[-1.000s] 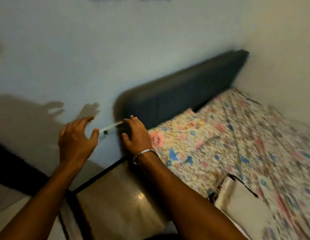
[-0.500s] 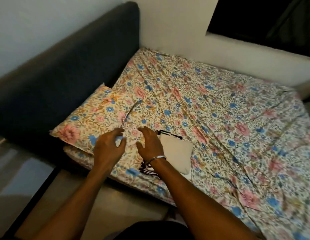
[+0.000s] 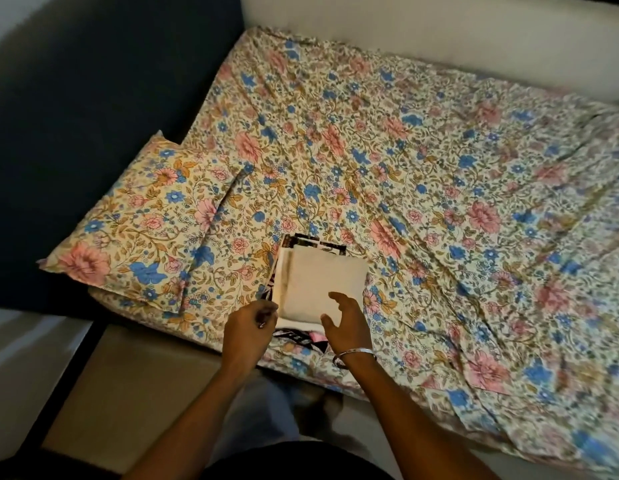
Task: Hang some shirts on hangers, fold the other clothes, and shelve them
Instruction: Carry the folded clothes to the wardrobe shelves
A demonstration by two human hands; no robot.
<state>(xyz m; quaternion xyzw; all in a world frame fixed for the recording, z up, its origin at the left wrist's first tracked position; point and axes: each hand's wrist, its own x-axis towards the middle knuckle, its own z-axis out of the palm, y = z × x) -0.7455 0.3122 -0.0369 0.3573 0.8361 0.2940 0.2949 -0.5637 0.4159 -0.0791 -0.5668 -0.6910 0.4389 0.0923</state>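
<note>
My folded cream cloth (image 3: 323, 284) lies on a black-and-white printed garment (image 3: 301, 336) at the near edge of the bed (image 3: 439, 174), beside the pillow (image 3: 141, 223). My left hand (image 3: 247, 332) pinches something small and dark; my right hand (image 3: 346, 323) hovers with fingers spread. No writing is readable.

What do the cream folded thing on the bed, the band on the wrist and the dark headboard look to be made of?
Cream folded cloth: soft woven fabric, matte, with rounded folded edges; possibly cotton, the weave is too blurred to tell.
Wrist bangle: likely metal, silvery, with a bright glint.
Dark headboard: seems upholstered in matte navy fabric, no shine; texture unclear.
</note>
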